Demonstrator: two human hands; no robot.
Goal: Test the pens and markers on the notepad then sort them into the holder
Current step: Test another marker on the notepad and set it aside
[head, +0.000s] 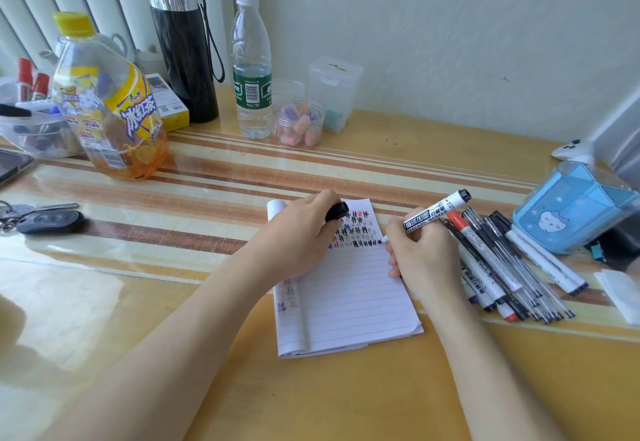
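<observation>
The right hand (pixel 424 257) grips a whiteboard marker (pixel 434 213) in a writing hold. The marker's tip touches the right edge of the notepad (pixel 349 302), at the end of a row of small hash marks. The left hand (pixel 304 229) rests on the upper part of the notepad and pins it to the desk (pixel 207 302), with its fingers curled round a black cap (pixel 336 211).

Just right of the right hand lies a loose pile of pens and markers (pixel 502 267). Beyond the pile, farther right, stands the blue holder (pixel 575 212). Well left of the left hand sit a car key and keys (pixel 45 220).
</observation>
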